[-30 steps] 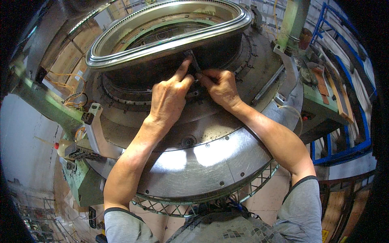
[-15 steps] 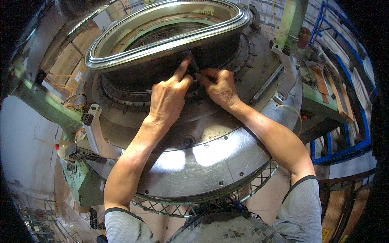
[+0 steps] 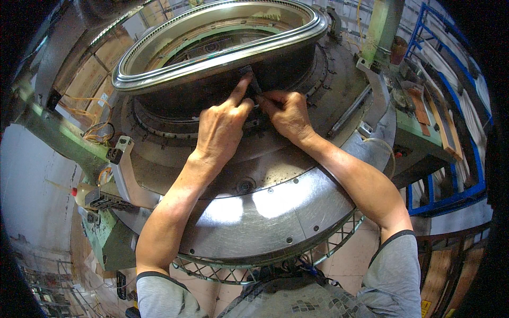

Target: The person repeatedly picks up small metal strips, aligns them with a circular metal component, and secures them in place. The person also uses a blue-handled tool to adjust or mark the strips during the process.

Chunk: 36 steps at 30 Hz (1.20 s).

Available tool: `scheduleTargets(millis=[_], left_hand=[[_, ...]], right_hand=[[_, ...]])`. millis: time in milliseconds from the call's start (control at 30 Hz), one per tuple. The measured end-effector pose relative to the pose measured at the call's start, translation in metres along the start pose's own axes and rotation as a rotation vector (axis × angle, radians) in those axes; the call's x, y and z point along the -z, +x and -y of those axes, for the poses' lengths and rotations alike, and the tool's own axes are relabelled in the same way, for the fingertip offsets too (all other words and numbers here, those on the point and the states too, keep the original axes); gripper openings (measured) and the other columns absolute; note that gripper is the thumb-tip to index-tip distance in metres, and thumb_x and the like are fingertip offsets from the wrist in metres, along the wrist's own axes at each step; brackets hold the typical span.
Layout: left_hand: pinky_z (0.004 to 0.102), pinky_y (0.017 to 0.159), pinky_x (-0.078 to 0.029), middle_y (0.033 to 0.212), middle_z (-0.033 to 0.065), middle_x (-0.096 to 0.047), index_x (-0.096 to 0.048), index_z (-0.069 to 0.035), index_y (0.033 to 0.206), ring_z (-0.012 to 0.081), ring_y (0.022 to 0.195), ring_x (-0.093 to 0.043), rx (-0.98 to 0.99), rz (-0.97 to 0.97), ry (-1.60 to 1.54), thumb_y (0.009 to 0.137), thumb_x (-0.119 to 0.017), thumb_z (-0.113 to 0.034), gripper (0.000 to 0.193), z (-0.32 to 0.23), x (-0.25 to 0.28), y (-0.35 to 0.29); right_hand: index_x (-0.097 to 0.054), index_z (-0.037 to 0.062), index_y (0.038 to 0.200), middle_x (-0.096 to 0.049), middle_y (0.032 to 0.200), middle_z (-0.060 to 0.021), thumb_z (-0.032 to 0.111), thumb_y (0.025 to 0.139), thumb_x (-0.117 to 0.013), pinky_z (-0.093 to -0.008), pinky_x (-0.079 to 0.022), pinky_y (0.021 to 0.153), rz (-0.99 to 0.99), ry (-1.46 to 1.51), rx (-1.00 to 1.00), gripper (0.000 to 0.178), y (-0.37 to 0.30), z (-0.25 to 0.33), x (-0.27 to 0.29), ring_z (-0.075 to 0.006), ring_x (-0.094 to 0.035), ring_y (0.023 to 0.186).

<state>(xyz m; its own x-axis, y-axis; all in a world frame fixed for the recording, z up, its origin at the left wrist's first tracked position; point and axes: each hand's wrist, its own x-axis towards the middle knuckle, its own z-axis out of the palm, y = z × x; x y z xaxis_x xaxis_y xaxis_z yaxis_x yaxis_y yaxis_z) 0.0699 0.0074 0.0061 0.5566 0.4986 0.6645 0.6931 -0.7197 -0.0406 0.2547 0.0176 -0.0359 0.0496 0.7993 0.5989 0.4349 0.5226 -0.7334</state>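
Observation:
In front of me a large ring-shaped metal machine part (image 3: pixel 185 68) with a bright, ribbed rim stands tilted in view, its outer wall dark. Against that wall is a thin, dark, flat strip (image 3: pixel 255 85); its exact kind is unclear. My right hand (image 3: pixel 289 112) pinches the strip's lower end between thumb and fingertips. Beside it, my left hand (image 3: pixel 220 127) stretches its index finger up to the strip's upper end, touching it or very close. The other left fingers curl in, and the left thumb is mostly hidden.
Below my forearms curves a wide polished metal plate (image 3: pixel 254 225). Angled metal brackets (image 3: pixel 127 172) flank it, and a green post (image 3: pixel 379 32) rises at the right. A bottle with a red cap (image 3: pixel 79 194) stands left. Blue frames (image 3: pixel 445 191) line the far right.
The strip's upper end shows slightly more above my left fingertip. Both hands and arms hold almost the same position.

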Motion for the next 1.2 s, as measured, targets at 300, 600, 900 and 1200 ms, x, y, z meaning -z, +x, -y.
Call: scheduleTargets(millis=[300,600,900,1200], left_hand=[[0.0429,0.073,-0.062,0.145,0.0127,-0.054,-0.067,-0.002,0.090,0.0383,0.085,-0.072,0.020,0.027,-0.004,0.074,-0.057,0.010,0.022,-0.003,0.002,0.002],[0.0432,0.073,-0.061,0.146,0.0123,-0.054,-0.068,-0.002,0.091,0.0381,0.084,-0.072,0.011,0.040,-0.008,0.076,-0.056,0.009,0.022,-0.003,0.004,0.003],[0.0418,0.071,-0.062,0.150,0.0094,-0.050,-0.070,-0.004,0.094,0.0355,0.081,-0.073,-0.050,0.154,0.076,0.077,-0.056,0.008,0.025,0.003,0.012,0.008],[0.0455,0.080,-0.060,0.146,0.0112,-0.053,-0.057,-0.015,0.137,0.0398,0.088,-0.070,-0.148,0.259,0.051,0.078,-0.053,0.012,0.065,0.033,0.030,0.006]], right_hand=[[-0.077,0.0013,0.094,-0.071,0.082,-0.0233,0.022,0.089,-0.070,-0.0397,-0.054,0.066,0.007,-0.012,-0.046,0.023,0.000,0.002,0.001,-0.0317,-0.073,0.070],[-0.077,0.0019,0.092,-0.070,0.080,-0.0227,0.022,0.087,-0.071,-0.0404,-0.054,0.066,-0.019,-0.051,-0.049,0.021,0.000,0.004,0.001,-0.0335,-0.073,0.071],[-0.076,0.0003,0.090,-0.068,0.082,-0.0263,0.016,0.084,-0.069,-0.0441,-0.055,0.070,-0.067,-0.188,0.034,0.018,-0.003,0.012,-0.003,-0.0382,-0.071,0.074],[-0.075,-0.0023,0.093,-0.074,0.078,-0.0170,0.020,0.089,-0.073,-0.0359,-0.053,0.065,-0.002,-0.085,-0.165,0.023,-0.001,0.015,-0.015,-0.0202,-0.069,0.066]])
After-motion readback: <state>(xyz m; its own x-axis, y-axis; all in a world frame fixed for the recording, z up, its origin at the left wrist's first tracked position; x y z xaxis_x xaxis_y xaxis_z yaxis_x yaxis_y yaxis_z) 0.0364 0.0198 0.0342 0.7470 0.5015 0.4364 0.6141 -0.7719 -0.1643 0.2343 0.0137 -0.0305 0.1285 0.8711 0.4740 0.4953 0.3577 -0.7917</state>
